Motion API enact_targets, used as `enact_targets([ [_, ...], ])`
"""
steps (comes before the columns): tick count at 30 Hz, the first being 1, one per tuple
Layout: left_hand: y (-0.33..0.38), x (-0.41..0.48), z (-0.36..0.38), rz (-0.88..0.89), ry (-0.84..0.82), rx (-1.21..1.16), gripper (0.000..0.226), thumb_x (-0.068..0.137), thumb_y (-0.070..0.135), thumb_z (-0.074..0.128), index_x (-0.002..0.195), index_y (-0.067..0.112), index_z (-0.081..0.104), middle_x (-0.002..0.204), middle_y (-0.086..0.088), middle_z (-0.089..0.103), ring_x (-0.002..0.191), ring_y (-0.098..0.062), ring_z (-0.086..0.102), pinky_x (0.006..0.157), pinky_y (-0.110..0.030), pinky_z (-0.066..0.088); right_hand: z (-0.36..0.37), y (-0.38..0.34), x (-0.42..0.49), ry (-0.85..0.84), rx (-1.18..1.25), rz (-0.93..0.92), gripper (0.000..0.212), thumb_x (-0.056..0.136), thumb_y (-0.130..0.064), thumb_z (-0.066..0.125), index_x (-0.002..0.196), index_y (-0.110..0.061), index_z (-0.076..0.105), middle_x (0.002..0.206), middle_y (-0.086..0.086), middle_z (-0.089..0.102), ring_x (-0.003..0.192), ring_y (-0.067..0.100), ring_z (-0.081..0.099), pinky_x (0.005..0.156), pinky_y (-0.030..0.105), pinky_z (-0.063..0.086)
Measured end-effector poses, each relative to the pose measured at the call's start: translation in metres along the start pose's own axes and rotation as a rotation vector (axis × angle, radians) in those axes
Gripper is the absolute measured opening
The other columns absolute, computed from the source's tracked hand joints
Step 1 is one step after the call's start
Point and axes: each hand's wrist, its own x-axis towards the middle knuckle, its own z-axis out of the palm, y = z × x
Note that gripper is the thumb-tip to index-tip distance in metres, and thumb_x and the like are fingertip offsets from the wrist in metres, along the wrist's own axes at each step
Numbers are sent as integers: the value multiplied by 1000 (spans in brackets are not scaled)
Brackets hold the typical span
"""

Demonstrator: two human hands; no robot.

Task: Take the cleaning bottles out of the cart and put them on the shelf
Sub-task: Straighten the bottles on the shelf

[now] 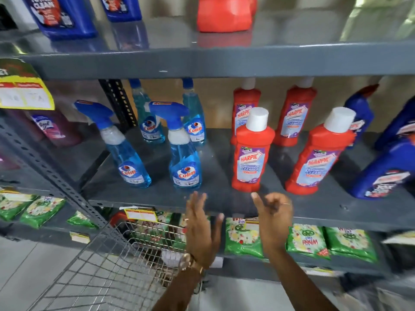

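On the grey middle shelf (224, 200) stand blue Colin spray bottles (186, 153) on the left and red Harpic bottles (251, 153) with white caps in the middle. Dark blue bottles (386, 169) lean at the right end. My left hand (199, 227) is open and flat, just below the shelf's front edge, holding nothing. My right hand (274, 216) hovers beside it with fingers loosely curled and empty, just under the front red bottle. The wire cart (107, 265) sits below left; no bottle shows in its visible part.
The upper shelf (202, 61) carries blue bottles and a red container. Green detergent packets (307, 241) fill the lower shelf. A perforated grey upright (56, 176) runs diagonally at the left, with a yellow price tag (24, 95) above it. A pink bottle (51, 129) stands far left.
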Motion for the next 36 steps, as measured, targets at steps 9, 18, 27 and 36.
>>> enact_targets([
  [9, 50, -12, 87, 615, -448, 598, 69, 74, 53, 65, 128, 11, 59, 133, -7, 62, 126, -22, 57, 102, -42, 47, -55, 17, 95, 39, -323, 34, 122, 43, -30, 95, 140, -1, 27, 136, 20, 49, 128, 32, 47, 107, 28, 35],
  [18, 68, -14, 96, 465, -446, 640, 73, 80, 60, 56, 135, 12, 53, 140, -5, 56, 130, -22, 52, 106, -42, 43, -64, 36, 102, 63, -380, -24, 73, 53, -29, 90, 113, -8, 53, 107, 17, 67, 100, 32, 63, 84, 32, 47],
  [27, 102, -32, 127, 381, -369, 575, 76, 87, 58, 40, 141, 4, 41, 147, -17, 45, 137, -33, 41, 120, -46, 17, -125, 35, 113, 344, -329, -144, 118, 53, -61, 81, 144, -14, 23, 149, 18, 28, 138, 32, 25, 115, 46, 27],
  [36, 163, -49, 194, 660, -454, 538, 67, 65, 58, 67, 114, 11, 70, 119, -4, 71, 114, -21, 66, 93, -38, 54, -192, 38, 184, 202, -367, -58, 122, 46, -41, 92, 143, -5, 27, 144, 17, 44, 131, 30, 43, 111, 46, 36],
])
